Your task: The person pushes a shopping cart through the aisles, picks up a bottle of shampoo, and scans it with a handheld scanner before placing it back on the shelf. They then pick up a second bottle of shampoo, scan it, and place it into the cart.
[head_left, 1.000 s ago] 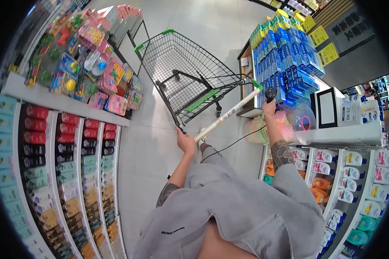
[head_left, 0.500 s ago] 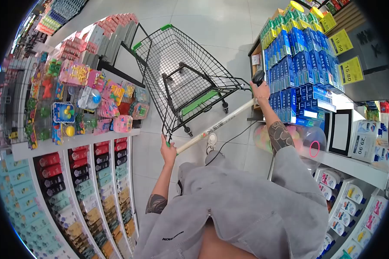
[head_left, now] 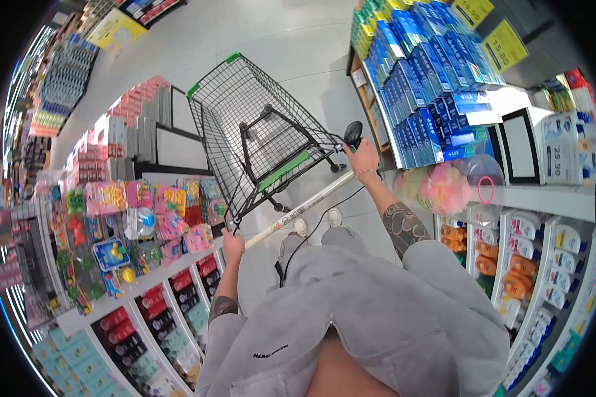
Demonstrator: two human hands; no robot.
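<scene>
My left hand point(head_left: 232, 243) is closed around the left end of a pale handle bar point(head_left: 298, 210) with printed lettering. Around the bar's right end wraps my right hand point(head_left: 363, 159), with a beaded band at the wrist. A rounded black piece point(head_left: 353, 133) stands up right by the right-hand fingers. Ahead of the bar is a black wire shopping cart point(head_left: 283, 173) with green trim, its basket bare of goods. A thin dark cable point(head_left: 324, 215) runs below the bar toward my legs.
Packaged toys point(head_left: 170, 198) hang from the left shelf, close to the cart's side. Stacked blue boxes point(head_left: 420, 86) fill the right display, with yellow price signs point(head_left: 505, 46) above. Bottles point(head_left: 524, 225) line the lower right shelves. Grey tiled floor point(head_left: 291, 40) stretches ahead between the displays.
The cart and both hands have shifted left and slightly down in view. The left toys now appear lower, nearer my body. Both my shoes now show. The grip on the bar is unchanged.
</scene>
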